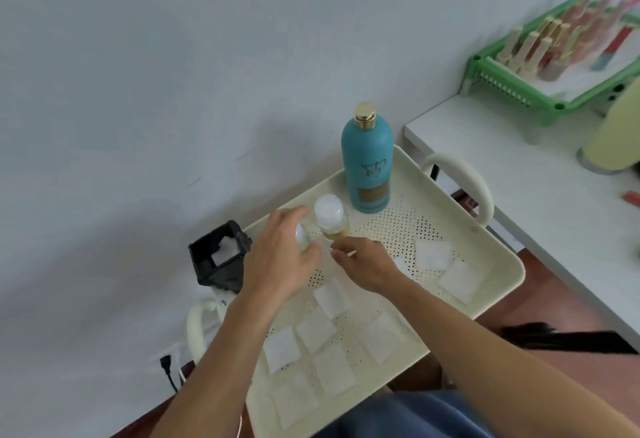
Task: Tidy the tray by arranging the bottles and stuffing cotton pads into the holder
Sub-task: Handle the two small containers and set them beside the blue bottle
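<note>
A cream perforated tray (498,250) holds a tall teal bottle (367,163) with a gold cap at its far corner. In front of it stands a small bottle (330,217) of yellowish liquid with a clear domed cap. My left hand (282,254) is closed around another small clear bottle (302,237) just to its left. My right hand (363,264) reaches toward the base of the yellowish bottle, fingers close to it; whether they touch it I cannot tell. Several white square cotton pads (332,297) lie scattered over the tray. A black square holder (220,257) with a pad inside hangs at the tray's left edge.
A white wall lies behind and to the left. To the right stands a white table (519,167) carrying a green rack (554,91) of cosmetic bottles. The tray has cream loop handles (467,177) at its sides. A black plug and cable (168,368) sit low on the wall.
</note>
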`<action>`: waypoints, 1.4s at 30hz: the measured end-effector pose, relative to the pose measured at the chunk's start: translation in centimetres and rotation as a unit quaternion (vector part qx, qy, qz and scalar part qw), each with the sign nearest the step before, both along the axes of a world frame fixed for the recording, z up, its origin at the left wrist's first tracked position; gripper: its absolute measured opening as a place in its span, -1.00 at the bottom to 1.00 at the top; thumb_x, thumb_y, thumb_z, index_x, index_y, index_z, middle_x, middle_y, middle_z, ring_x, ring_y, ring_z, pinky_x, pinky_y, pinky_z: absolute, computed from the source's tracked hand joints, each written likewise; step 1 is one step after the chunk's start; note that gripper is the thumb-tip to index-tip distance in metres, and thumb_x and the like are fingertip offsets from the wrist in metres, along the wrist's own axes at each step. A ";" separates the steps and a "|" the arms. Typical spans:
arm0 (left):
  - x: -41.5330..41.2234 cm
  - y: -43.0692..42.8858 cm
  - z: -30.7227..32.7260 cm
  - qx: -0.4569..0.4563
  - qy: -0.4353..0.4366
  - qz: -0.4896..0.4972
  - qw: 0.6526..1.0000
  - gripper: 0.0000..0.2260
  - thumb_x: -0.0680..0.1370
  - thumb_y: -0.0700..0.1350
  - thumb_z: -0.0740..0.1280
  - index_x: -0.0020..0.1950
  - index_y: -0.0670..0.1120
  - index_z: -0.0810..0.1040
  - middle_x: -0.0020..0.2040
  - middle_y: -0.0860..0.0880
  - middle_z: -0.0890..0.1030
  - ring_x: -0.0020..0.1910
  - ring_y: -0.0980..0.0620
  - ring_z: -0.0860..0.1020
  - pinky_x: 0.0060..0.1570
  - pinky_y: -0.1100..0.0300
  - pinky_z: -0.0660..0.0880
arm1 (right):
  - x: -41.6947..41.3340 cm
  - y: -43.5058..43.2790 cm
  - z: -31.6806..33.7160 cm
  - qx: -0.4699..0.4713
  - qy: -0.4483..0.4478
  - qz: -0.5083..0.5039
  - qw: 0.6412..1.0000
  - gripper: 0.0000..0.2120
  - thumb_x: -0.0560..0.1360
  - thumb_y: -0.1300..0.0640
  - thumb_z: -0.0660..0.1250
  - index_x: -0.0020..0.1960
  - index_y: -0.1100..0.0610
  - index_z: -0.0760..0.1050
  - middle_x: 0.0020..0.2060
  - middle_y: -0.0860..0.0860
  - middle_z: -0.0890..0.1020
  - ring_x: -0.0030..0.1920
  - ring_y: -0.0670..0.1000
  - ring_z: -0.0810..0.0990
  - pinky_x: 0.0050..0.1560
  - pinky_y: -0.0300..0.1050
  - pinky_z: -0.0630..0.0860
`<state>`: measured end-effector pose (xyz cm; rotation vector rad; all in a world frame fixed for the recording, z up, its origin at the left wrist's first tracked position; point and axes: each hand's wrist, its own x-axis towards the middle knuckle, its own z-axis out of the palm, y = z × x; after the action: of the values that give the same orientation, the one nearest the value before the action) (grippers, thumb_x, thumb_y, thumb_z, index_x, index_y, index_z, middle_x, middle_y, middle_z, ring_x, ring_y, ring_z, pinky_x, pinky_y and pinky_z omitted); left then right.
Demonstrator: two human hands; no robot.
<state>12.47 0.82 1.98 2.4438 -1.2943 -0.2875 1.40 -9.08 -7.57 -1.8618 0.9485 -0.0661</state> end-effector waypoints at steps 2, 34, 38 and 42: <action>-1.8 0.4 -0.4 -0.038 0.087 0.024 0.995 -0.54 0.45 0.08 0.35 0.33 0.12 0.36 0.17 0.12 0.48 -0.02 0.12 0.54 -0.05 0.11 0.48 | -0.8 -1.1 0.2 -0.006 0.007 -0.001 1.000 -0.75 0.53 -0.01 0.24 0.12 0.05 0.58 0.04 -0.01 0.66 0.06 0.02 0.58 0.07 -0.17 0.43; -3.6 -8.3 -8.5 -0.100 0.453 0.309 0.831 -0.46 0.52 -0.24 0.29 0.44 0.03 0.20 0.09 -0.15 0.61 -0.02 -0.03 0.61 0.00 0.10 0.54 | -0.5 -11.5 -1.0 -0.069 -0.085 -0.132 0.985 -0.22 0.23 -0.15 0.50 0.35 -0.06 0.23 0.14 -0.04 0.42 0.03 -0.11 0.38 -0.02 -0.16 0.36; -3.2 -9.6 -8.5 -0.102 0.472 0.310 0.819 -0.45 0.52 -0.22 0.29 0.44 0.09 0.20 0.12 -0.09 0.59 -0.06 0.01 0.63 0.07 0.06 0.53 | -0.9 -11.9 -1.1 -0.059 -0.081 -0.151 0.983 -0.21 0.25 -0.16 0.48 0.37 -0.12 0.20 0.22 -0.03 0.43 0.09 -0.12 0.34 0.05 -0.14 0.33; -3.2 -10.7 -8.5 -0.115 0.505 0.323 0.792 -0.56 0.56 -0.15 0.20 0.40 0.15 0.29 0.02 -0.06 0.64 -0.10 0.00 0.63 -0.08 0.14 0.55 | -1.3 -11.6 -1.5 -0.024 -0.055 -0.176 0.982 -0.25 0.29 -0.23 0.41 0.37 -0.15 0.15 0.26 -0.01 0.46 0.23 0.00 0.42 0.14 0.00 0.40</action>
<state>9.29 -9.87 -6.54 1.8356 -0.0100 -0.9794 0.11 -20.70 -9.06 -1.6956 1.1978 -0.4064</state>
